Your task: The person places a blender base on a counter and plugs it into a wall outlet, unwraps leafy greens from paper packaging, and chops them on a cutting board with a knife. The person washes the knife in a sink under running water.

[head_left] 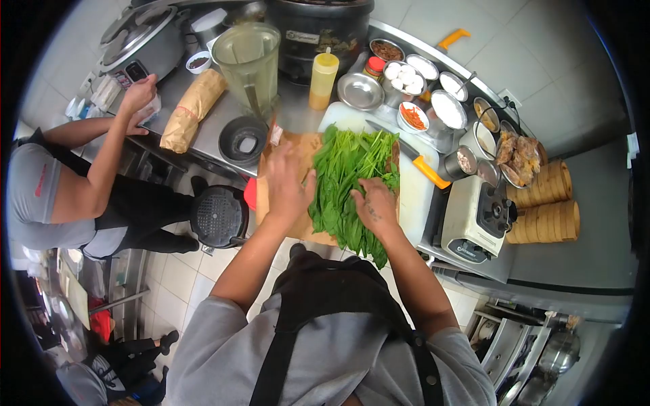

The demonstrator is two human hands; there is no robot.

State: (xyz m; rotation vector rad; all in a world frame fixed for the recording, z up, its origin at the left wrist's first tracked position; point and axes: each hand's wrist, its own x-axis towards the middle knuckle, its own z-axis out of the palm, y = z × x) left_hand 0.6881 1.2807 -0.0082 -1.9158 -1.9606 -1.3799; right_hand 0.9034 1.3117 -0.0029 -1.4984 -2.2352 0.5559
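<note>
A heap of leafy greens (353,183) with long stems lies on a brown wooden board (271,196), some leaves hanging over its near edge. My left hand (288,183) is at the left side of the heap, fingers stretched out and a little blurred, holding nothing. On the right part of the greens rests my right hand (376,206), its thumb and fingers apart. To the right, an orange-handled knife (426,166) lies on a white cutting board (414,196).
A blender jar (247,68), a yellow squeeze bottle (323,81) and a black bowl (242,140) stand behind and left. Several ingredient bowls (413,118) line the back right, near a blender base (474,220) and bamboo steamers (545,220). A co-worker (74,183) stands at left.
</note>
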